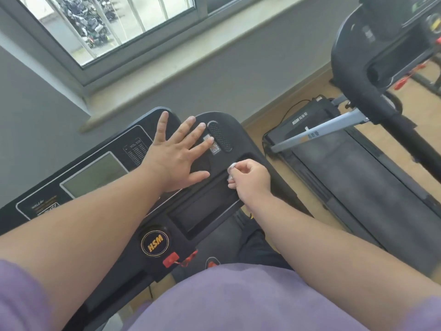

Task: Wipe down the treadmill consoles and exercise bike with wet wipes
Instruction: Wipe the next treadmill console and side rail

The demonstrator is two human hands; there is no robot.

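Note:
A black treadmill console (124, 211) with a grey display and an HSM badge fills the middle of the head view. My left hand (177, 155) lies flat on its upper right part, fingers spread, with nothing in it. My right hand (250, 179) is closed around a small crumpled white wet wipe (232, 166), pressed at the right end of the console's recessed tray (205, 211). Only a corner of the wipe shows between my fingers.
A second treadmill (358, 177) with a black belt stands to the right, its curved handrail (372, 101) and console at the upper right. A grey wall, a window sill (191, 60) and a window lie behind the console. A red safety clip (170, 259) hangs below the badge.

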